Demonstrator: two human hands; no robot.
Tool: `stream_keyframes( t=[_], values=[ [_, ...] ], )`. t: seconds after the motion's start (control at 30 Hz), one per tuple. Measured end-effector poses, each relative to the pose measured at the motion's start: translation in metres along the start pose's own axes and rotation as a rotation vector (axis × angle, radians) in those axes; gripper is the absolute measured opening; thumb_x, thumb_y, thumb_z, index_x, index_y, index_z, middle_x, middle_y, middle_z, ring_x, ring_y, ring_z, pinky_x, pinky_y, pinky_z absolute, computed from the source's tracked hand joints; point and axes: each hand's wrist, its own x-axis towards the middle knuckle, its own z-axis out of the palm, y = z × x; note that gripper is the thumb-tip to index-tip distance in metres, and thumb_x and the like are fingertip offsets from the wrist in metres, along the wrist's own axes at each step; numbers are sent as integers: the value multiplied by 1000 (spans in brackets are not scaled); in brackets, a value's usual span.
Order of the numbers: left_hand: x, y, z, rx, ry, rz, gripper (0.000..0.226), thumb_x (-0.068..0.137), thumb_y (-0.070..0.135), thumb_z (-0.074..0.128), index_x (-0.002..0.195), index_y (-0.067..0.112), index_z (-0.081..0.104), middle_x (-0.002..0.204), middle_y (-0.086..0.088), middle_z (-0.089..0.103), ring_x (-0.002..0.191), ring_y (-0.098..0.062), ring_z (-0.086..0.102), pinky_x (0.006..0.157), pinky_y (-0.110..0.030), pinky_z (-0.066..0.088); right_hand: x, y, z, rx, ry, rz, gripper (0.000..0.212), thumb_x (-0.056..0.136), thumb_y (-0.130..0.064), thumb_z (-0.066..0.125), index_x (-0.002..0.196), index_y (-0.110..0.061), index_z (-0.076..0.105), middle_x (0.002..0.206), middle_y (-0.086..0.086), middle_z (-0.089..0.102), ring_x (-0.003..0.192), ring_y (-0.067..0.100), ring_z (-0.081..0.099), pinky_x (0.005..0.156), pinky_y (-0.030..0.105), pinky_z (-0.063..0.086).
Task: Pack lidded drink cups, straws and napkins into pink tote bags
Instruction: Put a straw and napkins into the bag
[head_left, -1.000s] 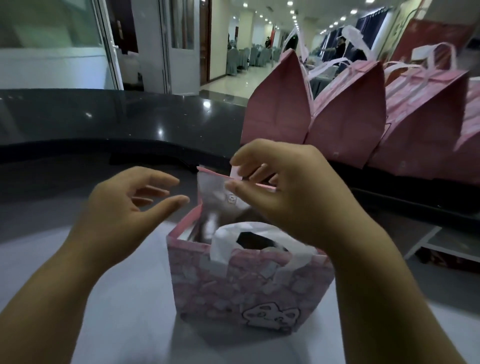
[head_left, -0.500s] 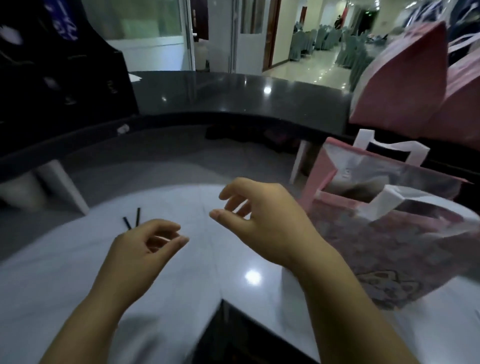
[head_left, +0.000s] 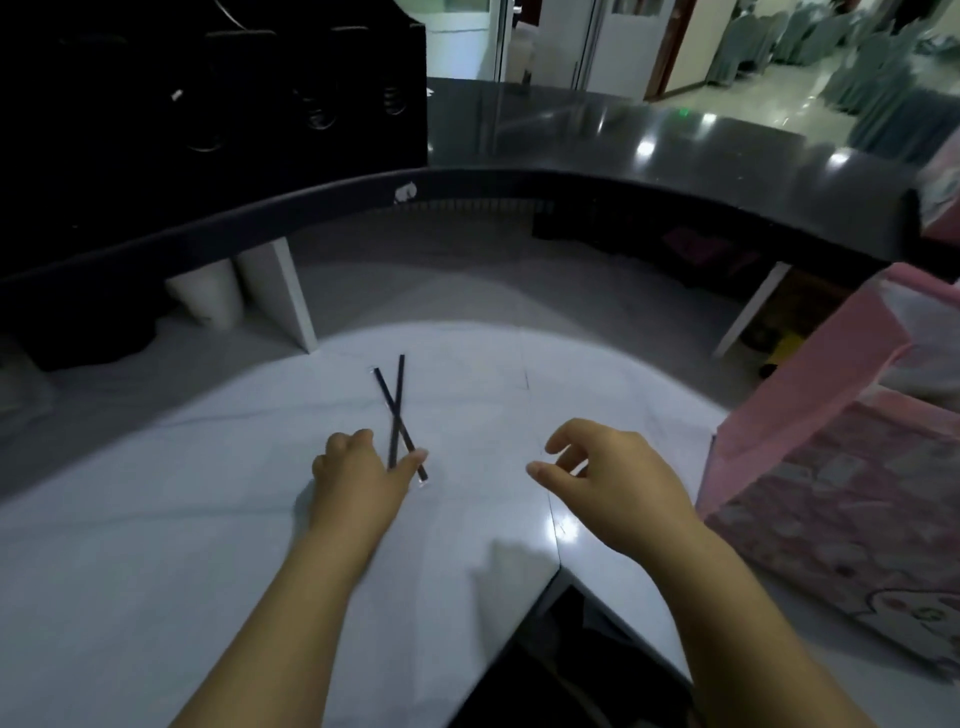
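Note:
Two black straws (head_left: 395, 410) lie crossed on the white counter (head_left: 156, 519). My left hand (head_left: 358, 478) is on their near ends: the thumb lies over one straw, the fingers curl on the other side, and both straws run out between them. My right hand (head_left: 618, 483) hovers over the counter to the right, fingers apart and holding nothing. A pink tote bag (head_left: 831, 493) with a cartoon animal print stands at the right edge, close to my right hand. No cup or napkin is visible.
A raised dark curved ledge (head_left: 571, 187) runs across the back of the counter on white supports (head_left: 291, 291). A black box (head_left: 208, 104) stands on it at the left. The counter has a notch (head_left: 561, 649) in its near edge.
My view swung left from the tote bag to the straws. My right hand let go of the bag's rim. My left hand reached forward and closed on the straws' near ends.

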Motion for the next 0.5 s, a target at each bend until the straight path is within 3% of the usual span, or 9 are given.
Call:
stream_keyframes(
  t=[0.13, 0.3, 0.4, 0.5],
  values=[
    [10, 15, 12, 144, -7, -10, 66, 83, 61, 51, 120, 7, 51, 127, -12, 42, 114, -31, 43, 86, -38, 42, 4, 8, 5, -8, -13, 43, 28, 84, -56, 58, 104, -36, 56, 90, -18, 62, 87, 7, 59, 77, 31, 50],
    [18, 21, 25, 19, -38, 7, 31, 93, 25, 54, 109, -1, 60, 117, -16, 50, 103, -33, 54, 87, -39, 47, 4, 16, 6, 4, -29, 73, 26, 84, -55, 58, 103, -36, 56, 88, -19, 60, 86, 6, 59, 78, 32, 50],
    [14, 25, 25, 222, -37, 70, 23, 90, 4, 43, 102, 3, 62, 107, -14, 54, 96, -31, 56, 72, -30, 43, 2, 19, 6, 11, -26, 83, 27, 84, -55, 58, 103, -37, 56, 88, -19, 61, 87, 6, 59, 78, 32, 50],
    [9, 24, 24, 252, -28, 103, 17, 88, 3, 40, 91, 3, 57, 98, -14, 56, 83, -29, 54, 63, -29, 38, -2, 21, 7, 27, -25, 89, 27, 84, -55, 58, 104, -36, 56, 89, -19, 61, 87, 5, 59, 77, 31, 50]
  ],
)
